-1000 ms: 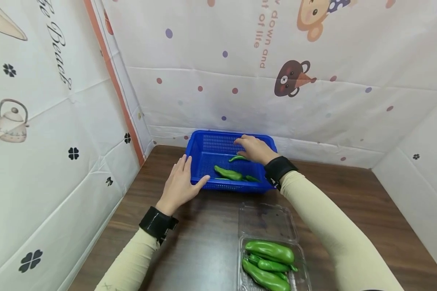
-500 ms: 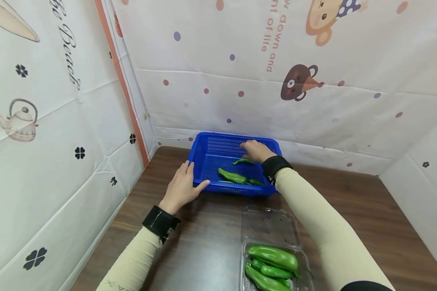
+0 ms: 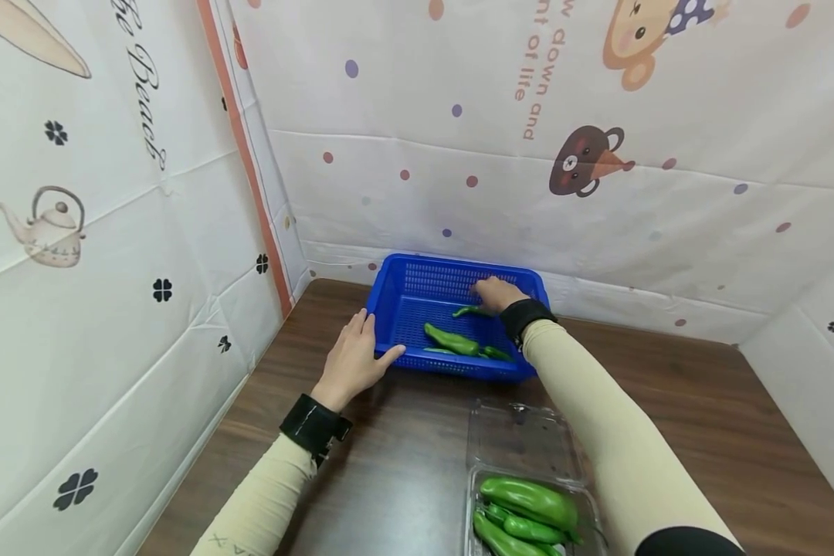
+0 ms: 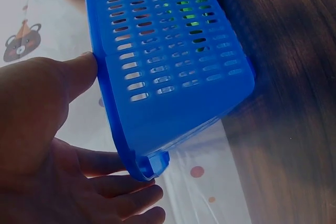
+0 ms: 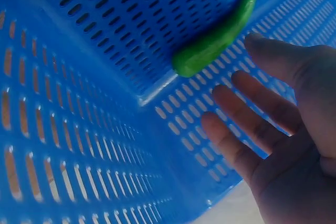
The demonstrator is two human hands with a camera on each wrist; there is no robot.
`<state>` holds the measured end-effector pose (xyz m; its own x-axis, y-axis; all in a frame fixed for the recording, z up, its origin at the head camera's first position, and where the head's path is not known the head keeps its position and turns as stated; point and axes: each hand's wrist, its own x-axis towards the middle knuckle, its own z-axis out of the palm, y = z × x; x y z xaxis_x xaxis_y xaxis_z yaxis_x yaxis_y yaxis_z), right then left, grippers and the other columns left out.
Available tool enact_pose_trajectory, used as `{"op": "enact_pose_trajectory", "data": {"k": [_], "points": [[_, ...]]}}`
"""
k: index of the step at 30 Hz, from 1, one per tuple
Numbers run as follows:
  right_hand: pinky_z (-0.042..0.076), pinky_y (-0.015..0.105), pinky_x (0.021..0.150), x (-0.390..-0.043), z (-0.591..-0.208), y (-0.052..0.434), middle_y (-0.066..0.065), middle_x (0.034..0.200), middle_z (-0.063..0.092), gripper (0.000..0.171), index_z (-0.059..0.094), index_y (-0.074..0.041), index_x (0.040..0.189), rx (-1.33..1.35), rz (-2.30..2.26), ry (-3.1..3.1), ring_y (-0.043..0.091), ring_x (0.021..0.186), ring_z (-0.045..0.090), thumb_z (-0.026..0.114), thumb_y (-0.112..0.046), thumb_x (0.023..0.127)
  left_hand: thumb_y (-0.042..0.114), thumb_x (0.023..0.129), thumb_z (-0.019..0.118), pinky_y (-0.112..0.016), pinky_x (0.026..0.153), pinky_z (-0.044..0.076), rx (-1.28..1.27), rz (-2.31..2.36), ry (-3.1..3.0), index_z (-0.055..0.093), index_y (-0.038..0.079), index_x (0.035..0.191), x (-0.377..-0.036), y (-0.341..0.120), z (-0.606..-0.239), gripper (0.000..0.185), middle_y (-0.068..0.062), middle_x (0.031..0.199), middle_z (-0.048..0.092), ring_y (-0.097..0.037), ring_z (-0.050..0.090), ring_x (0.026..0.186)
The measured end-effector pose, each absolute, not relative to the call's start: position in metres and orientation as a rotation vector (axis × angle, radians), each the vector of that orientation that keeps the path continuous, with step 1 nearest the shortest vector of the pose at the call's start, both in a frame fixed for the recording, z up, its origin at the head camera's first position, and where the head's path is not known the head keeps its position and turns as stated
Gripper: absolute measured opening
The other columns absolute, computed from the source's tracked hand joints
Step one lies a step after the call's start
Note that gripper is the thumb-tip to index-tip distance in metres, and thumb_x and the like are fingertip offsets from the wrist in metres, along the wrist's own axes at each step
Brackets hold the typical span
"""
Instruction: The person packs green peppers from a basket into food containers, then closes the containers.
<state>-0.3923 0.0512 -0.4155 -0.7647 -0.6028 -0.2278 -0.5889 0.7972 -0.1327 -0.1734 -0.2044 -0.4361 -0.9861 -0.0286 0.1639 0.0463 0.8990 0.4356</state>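
Resting in the basket, a small pepper is seen released: the right hand, fingers now spread and holding nothing, has drawn slightly back. The left hand stays flat against the basket's corner. More peppers wait in the tray on the counter.

The clamshell tray of green peppers runs off the head view's bottom edge. The right forearm hides part of the blue basket and one pepper's end.
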Motion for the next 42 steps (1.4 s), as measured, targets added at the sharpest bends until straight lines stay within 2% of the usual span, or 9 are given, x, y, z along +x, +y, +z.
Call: {"op": "enact_pose_trajectory", "data": {"k": [10, 28, 35, 40, 42], "points": [[0.052, 0.054, 0.101, -0.401, -0.434, 0.057, 0.021, 0.13, 0.067, 0.031, 0.07, -0.001, 0.129, -0.888, -0.074, 2.754, 0.039, 0.123, 0.062, 0.069, -0.008, 0.099, 0.058, 0.095, 0.066, -0.056, 0.12, 0.031, -0.004, -0.637, -2.866, 0.041, -0.011, 0.15, -0.174, -0.206, -0.438, 0.092, -0.029, 0.158, 0.038, -0.04, 0.04, 0.146], [0.055, 0.053, 0.088, -0.401, -0.446, 0.059, 0.022, 0.115, 0.068, 0.02, 0.07, 0.0, 0.117, -0.906, -0.113, 2.8, 0.037, 0.107, 0.065, 0.068, -0.004, 0.098, 0.057, 0.095, 0.067, -0.055, 0.119, 0.031, -0.001, -0.638, -2.83, 0.043, -0.01, 0.15, -0.174, -0.207, -0.441, 0.09, -0.029, 0.156, 0.04, -0.041, 0.043, 0.144], [0.055, 0.049, 0.08, -0.401, -0.445, 0.058, 0.019, 0.105, 0.069, 0.012, 0.073, -0.001, 0.108, -0.917, -0.125, 2.803, 0.032, 0.092, 0.065, 0.067, -0.002, 0.098, 0.058, 0.095, 0.066, -0.055, 0.119, 0.032, 0.0, -0.624, -2.828, 0.044, -0.01, 0.149, -0.173, -0.208, -0.439, 0.09, -0.029, 0.156, 0.041, -0.041, 0.043, 0.144], [0.056, 0.05, 0.083, -0.398, -0.445, 0.059, 0.02, 0.107, 0.069, 0.014, 0.072, 0.0, 0.111, -0.923, -0.128, 2.808, 0.034, 0.096, 0.066, 0.066, -0.002, 0.099, 0.057, 0.095, 0.067, -0.055, 0.119, 0.032, -0.005, -0.629, -2.825, 0.044, -0.01, 0.149, -0.173, -0.208, -0.44, 0.089, -0.029, 0.156, 0.041, -0.041, 0.043, 0.143], [0.056, 0.049, 0.08, -0.398, -0.447, 0.06, 0.019, 0.104, 0.069, 0.013, 0.072, -0.001, 0.11, -0.915, -0.132, 2.805, 0.033, 0.092, 0.065, 0.065, -0.002, 0.099, 0.058, 0.095, 0.067, -0.056, 0.119, 0.032, -0.004, -0.631, -2.83, 0.044, -0.01, 0.149, -0.173, -0.207, -0.441, 0.09, -0.029, 0.156, 0.041, -0.041, 0.044, 0.143]]}}
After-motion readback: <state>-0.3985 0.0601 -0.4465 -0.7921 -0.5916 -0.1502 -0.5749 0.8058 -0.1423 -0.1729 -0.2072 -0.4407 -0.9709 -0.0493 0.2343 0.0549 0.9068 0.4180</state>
